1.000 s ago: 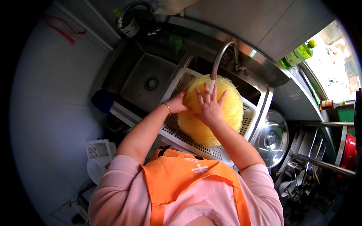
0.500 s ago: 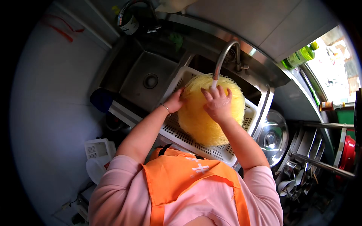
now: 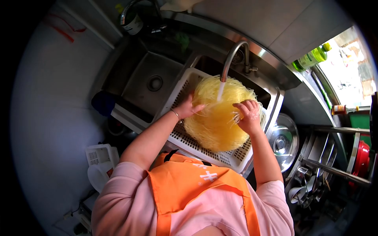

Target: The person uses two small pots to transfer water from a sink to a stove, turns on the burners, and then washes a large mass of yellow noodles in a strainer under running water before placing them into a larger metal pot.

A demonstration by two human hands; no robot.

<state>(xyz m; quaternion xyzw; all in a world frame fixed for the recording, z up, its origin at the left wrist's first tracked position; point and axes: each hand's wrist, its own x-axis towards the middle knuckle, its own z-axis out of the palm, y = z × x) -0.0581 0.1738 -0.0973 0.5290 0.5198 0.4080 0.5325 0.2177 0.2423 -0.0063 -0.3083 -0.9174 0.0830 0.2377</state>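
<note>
A big round mass of thin yellow noodles (image 3: 216, 129) lies in a white slotted plastic basket (image 3: 181, 133). From the curved faucet (image 3: 230, 63) a stream of water falls onto the noodles' upper part. My left hand (image 3: 189, 107) rests at their left side, thumb stretched out over the strands and the other fingers partly hidden at the edge. On the right side, my right hand (image 3: 249, 115) touches the noodles with its fingers spread and curved, some strands showing by the fingertips. Both hands look open, with no firm grip visible.
The basket sits over the right sink basin. To the left is a second steel basin (image 3: 138, 84) with a drain. A round metal lid (image 3: 281, 143) stands at the right, near a rack with ladles (image 3: 301, 192). A green bottle (image 3: 313, 58) is by the window.
My right hand has moved from the noodles' middle, under the faucet, to their right side. The left thumb now reaches further over the strands, and the water stream is in plain view.
</note>
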